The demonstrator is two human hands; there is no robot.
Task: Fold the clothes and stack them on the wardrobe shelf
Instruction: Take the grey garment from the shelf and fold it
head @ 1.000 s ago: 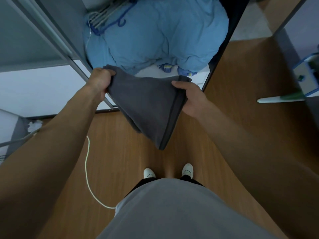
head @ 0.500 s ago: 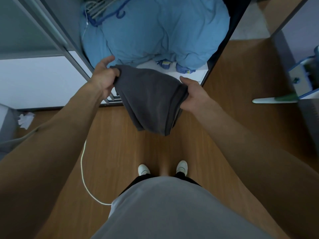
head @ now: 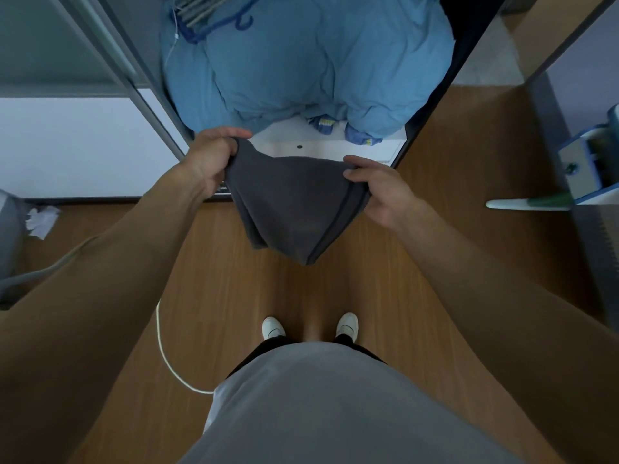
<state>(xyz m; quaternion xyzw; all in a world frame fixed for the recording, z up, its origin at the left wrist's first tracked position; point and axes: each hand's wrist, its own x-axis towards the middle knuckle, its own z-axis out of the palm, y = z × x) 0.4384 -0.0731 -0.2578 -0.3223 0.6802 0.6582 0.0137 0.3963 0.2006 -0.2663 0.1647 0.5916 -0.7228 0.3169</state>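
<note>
I cannot make out what kind of garment the dark grey cloth (head: 294,209) is; it hangs folded, and its upper corners vanish inside the fists. The blue bundle (head: 311,61) in the wardrobe is cut off at the top edge, and the white shelf (head: 335,147) shows only as a narrow strip under it. Both arms reach forward from the lower corners. The left hand (head: 209,159) is clamped on the cloth's left corner, thumb over the top. The right hand (head: 382,189) pinches the right corner, fingers curled shut (fingertips hidden in the fabric). The cloth hangs between the hands, above the wooden floor (head: 234,296), just in front of the shelf edge.
</note>
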